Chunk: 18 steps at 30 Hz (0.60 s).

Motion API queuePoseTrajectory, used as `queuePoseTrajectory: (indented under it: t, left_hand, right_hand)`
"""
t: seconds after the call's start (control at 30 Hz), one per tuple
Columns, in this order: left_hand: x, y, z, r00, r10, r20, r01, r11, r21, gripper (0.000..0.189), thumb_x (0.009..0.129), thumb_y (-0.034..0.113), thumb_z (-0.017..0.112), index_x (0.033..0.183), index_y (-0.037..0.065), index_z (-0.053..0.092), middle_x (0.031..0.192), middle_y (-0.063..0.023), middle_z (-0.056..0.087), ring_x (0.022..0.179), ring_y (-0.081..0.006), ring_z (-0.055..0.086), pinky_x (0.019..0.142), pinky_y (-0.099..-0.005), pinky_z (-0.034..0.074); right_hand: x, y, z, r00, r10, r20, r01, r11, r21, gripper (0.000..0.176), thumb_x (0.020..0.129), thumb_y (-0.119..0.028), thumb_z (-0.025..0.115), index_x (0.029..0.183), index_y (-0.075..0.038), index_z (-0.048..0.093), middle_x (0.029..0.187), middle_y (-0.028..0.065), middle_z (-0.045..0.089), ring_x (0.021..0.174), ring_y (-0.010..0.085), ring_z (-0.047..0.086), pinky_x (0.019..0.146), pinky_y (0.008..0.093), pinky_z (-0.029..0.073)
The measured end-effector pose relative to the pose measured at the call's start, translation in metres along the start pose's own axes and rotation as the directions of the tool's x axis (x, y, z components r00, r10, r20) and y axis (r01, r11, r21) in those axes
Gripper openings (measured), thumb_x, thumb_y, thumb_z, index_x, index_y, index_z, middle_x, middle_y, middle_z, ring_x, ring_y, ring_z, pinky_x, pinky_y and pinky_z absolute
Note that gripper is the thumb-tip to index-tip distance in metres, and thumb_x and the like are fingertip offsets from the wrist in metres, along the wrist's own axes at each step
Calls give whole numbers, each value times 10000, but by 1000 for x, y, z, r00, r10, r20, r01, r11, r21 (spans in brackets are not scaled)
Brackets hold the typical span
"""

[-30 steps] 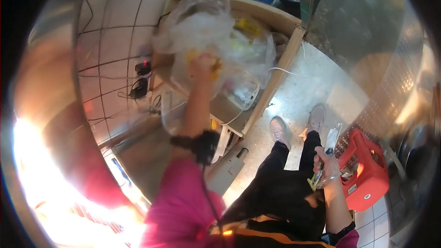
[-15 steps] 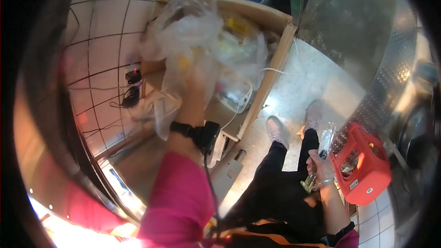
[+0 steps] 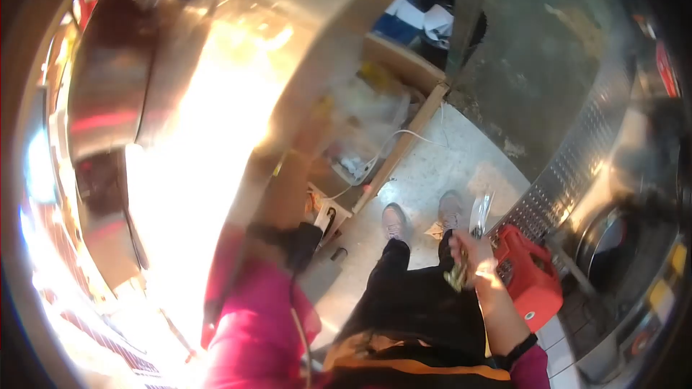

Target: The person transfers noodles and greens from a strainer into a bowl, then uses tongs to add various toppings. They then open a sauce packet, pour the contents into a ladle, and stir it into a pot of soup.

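Observation:
My right hand (image 3: pixel 472 253) is closed around a crumpled clear plastic packet (image 3: pixel 480 212). The clear part sticks up past the fingers, and a shiny green-gold end shows below them. On the other side, my left arm in its pink sleeve (image 3: pixel 263 317) reaches forward beneath a metal counter edge, with a black device (image 3: pixel 304 243) at the wrist. Blur and the counter hide the left fingers. Around that reach lies a wooden-sided shelf (image 3: pixel 404 61) holding clear plastic bags (image 3: pixel 367 112) with something yellow among them.
A red plastic jug (image 3: pixel 530 274) stands beside my right forearm. A white cable (image 3: pixel 418 135) crosses the shelf's wooden side. Perforated metal (image 3: pixel 569 180) curves along the right, and strong glare covers the metal counter (image 3: pixel 209 122) at left. My shoes (image 3: pixel 394 221) are on the pale floor.
The view has shifted, and the metal counter now covers much of the shelf's left side. My left hand, earlier blurred among the plastic bags, is now hidden. My right hand still grips the packet.

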State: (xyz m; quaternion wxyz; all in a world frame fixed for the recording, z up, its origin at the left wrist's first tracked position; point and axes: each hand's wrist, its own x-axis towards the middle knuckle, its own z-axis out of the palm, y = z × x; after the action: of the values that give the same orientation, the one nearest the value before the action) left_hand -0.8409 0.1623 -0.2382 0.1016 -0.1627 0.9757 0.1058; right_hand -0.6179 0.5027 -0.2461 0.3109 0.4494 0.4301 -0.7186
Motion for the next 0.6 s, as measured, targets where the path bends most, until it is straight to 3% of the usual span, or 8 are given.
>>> queuePoseTrajectory:
  t: [0.07,0.17,0.2,0.3,0.37,0.5,0.57,0.6]
  left_hand:
    - [-50,29,-35,765,557,-324,-566,821,74,213,723,186,662,876,57,589,901,-120,591,828,-271,584,692,-358,459]
    - [-100,21,-51,787,312,-532,-295,948,120,191,722,157,676,849,49,585,841,-114,576,780,-265,578,665,-342,456]
    - [-128,21,-62,795,165,-584,-229,973,-38,179,725,141,676,850,50,585,833,-100,573,764,-243,574,657,-322,452]
    - [-218,0,-74,743,-172,-647,21,972,-234,142,732,88,671,834,45,582,810,-29,580,736,-116,550,633,-226,421]
    - [-268,-11,-66,747,-601,-282,87,510,-856,156,765,126,658,859,35,573,772,-47,619,708,-136,582,665,-262,450]
    - [-325,-27,-50,782,-613,-116,198,421,-885,119,769,89,620,849,45,545,728,-36,593,670,-111,556,617,-262,447]
    - [-346,-43,-37,733,-537,418,432,-108,-896,104,744,63,592,827,31,538,746,-45,578,653,-141,549,656,-268,452]
    - [-353,-41,-25,652,-573,497,445,-242,-862,76,738,38,545,814,30,539,749,-74,574,641,-170,543,652,-285,462]
  right_hand:
    - [50,-19,7,999,45,17,-48,979,197,145,801,-180,592,796,-44,542,620,53,554,519,141,531,419,236,395]
    - [161,-38,32,996,54,75,-81,898,432,133,821,-165,552,825,-36,519,682,77,565,568,152,525,432,245,384]
    - [194,-41,44,994,82,75,-111,808,578,117,828,-144,536,836,-31,511,697,84,565,563,153,507,436,251,379]
    - [244,-62,59,984,-26,176,-75,835,544,72,836,-94,511,841,-25,490,670,64,523,530,141,451,462,250,380]
    - [247,-72,61,983,-68,171,-17,890,455,85,840,-83,505,903,-28,490,660,50,498,520,131,430,470,246,374]
    - [159,-82,53,948,-316,29,290,901,323,320,849,-93,505,1161,-76,436,642,11,448,486,100,384,461,228,333]
    - [98,-84,42,910,-407,77,361,871,334,355,855,-112,509,1199,-94,421,641,-8,449,454,85,356,442,227,314]
    - [70,-80,37,898,-416,141,350,872,342,345,860,-123,509,1194,-99,425,642,-18,449,441,77,342,436,226,308]
